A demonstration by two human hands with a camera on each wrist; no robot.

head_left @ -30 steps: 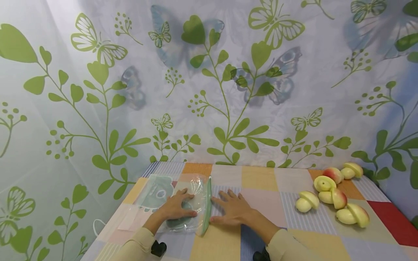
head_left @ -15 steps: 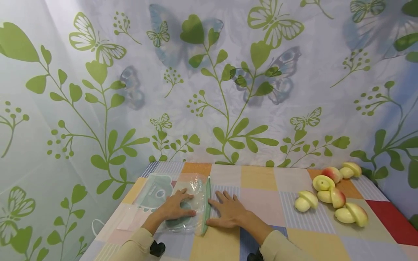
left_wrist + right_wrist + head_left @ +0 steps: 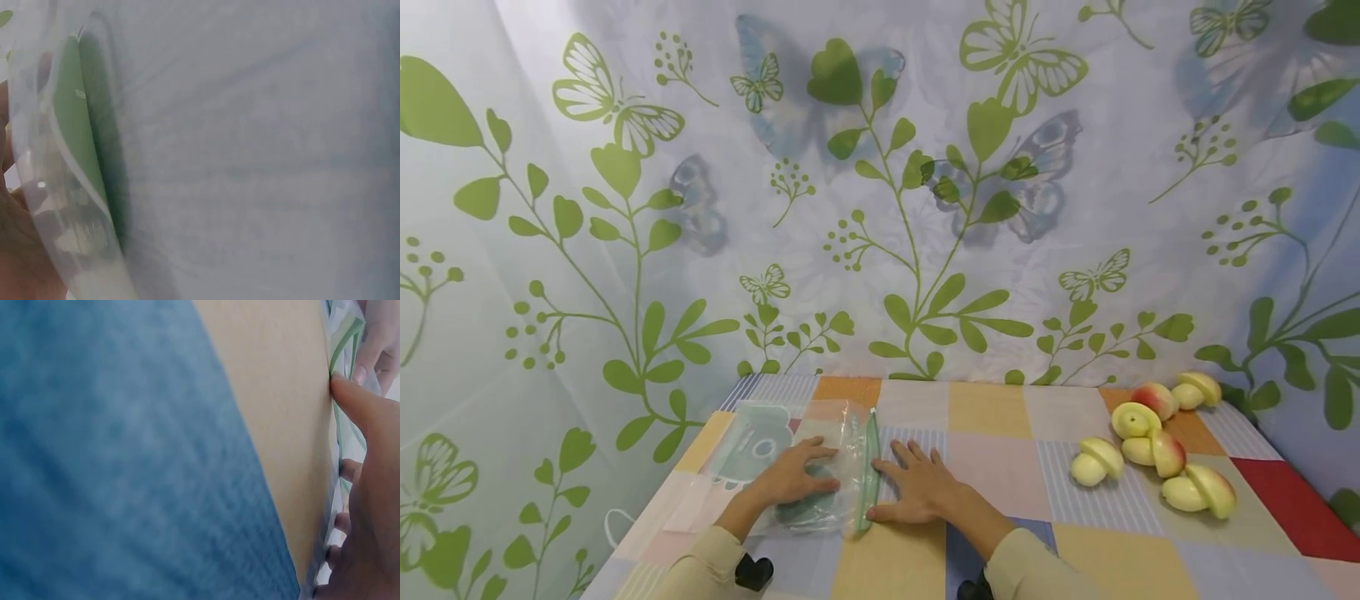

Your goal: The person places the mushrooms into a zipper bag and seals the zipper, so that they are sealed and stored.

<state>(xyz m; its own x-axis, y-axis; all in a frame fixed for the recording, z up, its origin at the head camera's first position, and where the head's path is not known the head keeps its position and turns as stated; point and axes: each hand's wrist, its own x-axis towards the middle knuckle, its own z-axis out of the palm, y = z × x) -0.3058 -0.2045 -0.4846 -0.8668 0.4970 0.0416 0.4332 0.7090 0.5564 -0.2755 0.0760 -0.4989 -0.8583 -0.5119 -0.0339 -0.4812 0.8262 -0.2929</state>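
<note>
A clear plastic zip bag (image 3: 756,437) with a green print lies flat on the left of the table. My left hand (image 3: 793,475) rests on top of it, fingers spread. Along the bag's right end runs a green zip strip (image 3: 870,471). My right hand (image 3: 921,487) lies palm down beside that strip, fingers spread, with its thumb at the strip's near end. In the right wrist view the right thumb (image 3: 359,403) touches the green edge. The left wrist view shows a bulging green piece (image 3: 78,119) of the bag close up; most of the left hand is out of that view.
Several pale yellow, mushroom-shaped pieces, some with a red blush, such as the nearest one (image 3: 1201,492), sit at the right. A patchwork cloth (image 3: 1120,558) covers the table. Behind hangs a leaf-and-butterfly curtain (image 3: 880,208). A white cord (image 3: 612,527) loops at the left edge.
My right hand has shifted slightly left, bringing its thumb against the green strip. The left hand stays on the bag. The whole head view has drifted a little.
</note>
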